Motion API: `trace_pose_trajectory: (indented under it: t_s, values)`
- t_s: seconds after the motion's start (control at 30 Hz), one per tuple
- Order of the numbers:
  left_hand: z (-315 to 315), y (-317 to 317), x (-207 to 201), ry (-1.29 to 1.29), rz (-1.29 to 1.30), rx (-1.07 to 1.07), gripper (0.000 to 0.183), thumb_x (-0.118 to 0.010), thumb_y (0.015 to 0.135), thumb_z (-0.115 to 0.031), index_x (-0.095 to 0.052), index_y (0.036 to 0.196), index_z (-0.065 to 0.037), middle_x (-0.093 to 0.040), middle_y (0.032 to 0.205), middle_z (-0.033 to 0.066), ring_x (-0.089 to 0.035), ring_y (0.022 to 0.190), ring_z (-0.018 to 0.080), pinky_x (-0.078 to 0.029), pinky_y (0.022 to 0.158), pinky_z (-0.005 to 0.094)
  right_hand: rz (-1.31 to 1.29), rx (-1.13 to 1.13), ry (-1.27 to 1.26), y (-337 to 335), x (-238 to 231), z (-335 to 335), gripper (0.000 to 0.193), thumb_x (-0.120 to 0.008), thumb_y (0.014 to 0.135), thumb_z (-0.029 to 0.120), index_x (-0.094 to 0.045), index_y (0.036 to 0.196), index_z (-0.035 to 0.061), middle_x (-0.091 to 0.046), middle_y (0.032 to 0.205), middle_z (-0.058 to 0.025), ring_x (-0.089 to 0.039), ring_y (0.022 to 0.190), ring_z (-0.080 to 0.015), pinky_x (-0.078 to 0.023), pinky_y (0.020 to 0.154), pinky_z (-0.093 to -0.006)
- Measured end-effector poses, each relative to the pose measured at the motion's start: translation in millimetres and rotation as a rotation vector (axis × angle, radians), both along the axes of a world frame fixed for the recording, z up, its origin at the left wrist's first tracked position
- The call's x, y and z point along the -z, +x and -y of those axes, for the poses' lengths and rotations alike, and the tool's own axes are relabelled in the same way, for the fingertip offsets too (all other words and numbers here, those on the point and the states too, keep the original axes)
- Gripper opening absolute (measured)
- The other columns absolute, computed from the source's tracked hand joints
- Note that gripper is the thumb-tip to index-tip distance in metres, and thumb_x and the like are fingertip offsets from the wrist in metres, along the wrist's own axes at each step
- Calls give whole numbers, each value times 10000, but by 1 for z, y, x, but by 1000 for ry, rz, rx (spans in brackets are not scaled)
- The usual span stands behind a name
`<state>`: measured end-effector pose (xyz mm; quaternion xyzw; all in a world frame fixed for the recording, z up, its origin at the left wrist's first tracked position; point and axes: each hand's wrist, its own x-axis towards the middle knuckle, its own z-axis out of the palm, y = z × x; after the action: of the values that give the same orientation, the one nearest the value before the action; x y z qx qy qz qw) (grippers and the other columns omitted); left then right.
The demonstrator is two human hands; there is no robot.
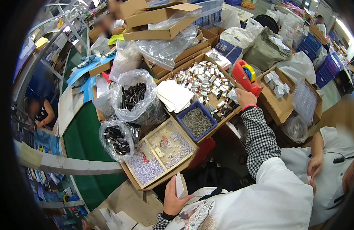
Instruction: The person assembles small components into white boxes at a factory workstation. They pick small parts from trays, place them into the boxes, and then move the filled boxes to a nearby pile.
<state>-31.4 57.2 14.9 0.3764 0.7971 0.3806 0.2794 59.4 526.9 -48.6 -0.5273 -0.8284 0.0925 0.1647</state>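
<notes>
My left hand (174, 198) is closed around a small white box (180, 186), low in front of my body. My right hand (245, 98) reaches to the right edge of an open carton of small silver-and-white metal parts (201, 78). Its fingers are closed on a small silvery packet (233, 95); what is in the packet is too small to tell. Nearest to my left hand is a wooden tray (164, 151) with compartments of small clear-lilac pieces. A blue bin (195, 121) of tiny metal screws or pins stands between tray and carton.
White cards (174, 95) lie by the carton. Clear bags hold black parts (133, 96) and black pieces (116, 140). A red tape dispenser (246, 76) and a carton of small boxes (276, 89) stand right. A co-worker's hand (315, 166) is beside me; a green conveyor (84, 161) runs left.
</notes>
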Motion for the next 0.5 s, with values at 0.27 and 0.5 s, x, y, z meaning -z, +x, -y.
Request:
trace_pose_trajectory:
  t_s: [0.27,0.5]
  values:
    - [-1,-6,2,-9,-5,13,955,-820,588,-344,-317,1338,-33,-446,1222,193,-451,1114,335,-379,945,383,-648,-63,-531,-9,-15,5,288,-597,851,253,-642,1028,31,-640,716,-66,-605,634,-113,-478,575,-237]
    - [0,-10,-4,41,32,-16,917,-811,609,-294,-324,1334,-17,-447,1224,199,-445,1127,335,-367,964,370,-1109,-364,-1200,-43,-25,41,390,-571,861,81,-467,1233,28,-609,1015,-77,-603,842,-124,-502,752,-231]
